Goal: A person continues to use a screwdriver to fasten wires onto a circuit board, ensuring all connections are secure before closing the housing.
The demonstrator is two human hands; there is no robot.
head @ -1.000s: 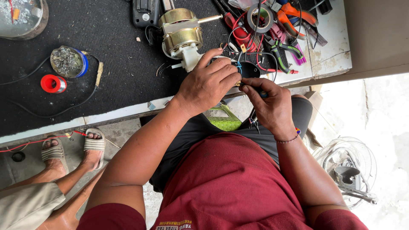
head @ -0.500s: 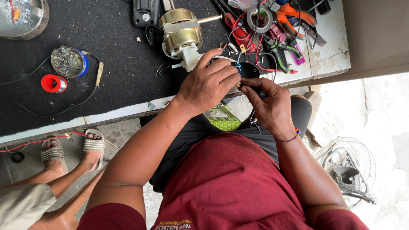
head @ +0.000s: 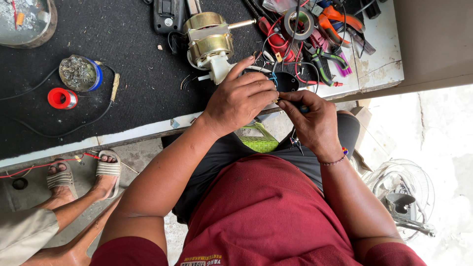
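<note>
My left hand rests on the table edge, its fingertips pinched on thin coloured wires that run from a brass-coloured fan motor with a white gear housing. My right hand meets it fingertip to fingertip at the same wire ends and grips a small dark tool, whose tip pokes out below the palm. A black round part lies just behind both hands. What exactly sits between the fingertips is hidden.
On the black mat lie a red solder spool, a blue-rimmed tin, a tape roll and several pliers. Another person's sandalled feet stand at the left. A fan guard lies on the floor.
Both hands stay at the same spot by the motor. Only the fingers have shifted slightly on the wires.
</note>
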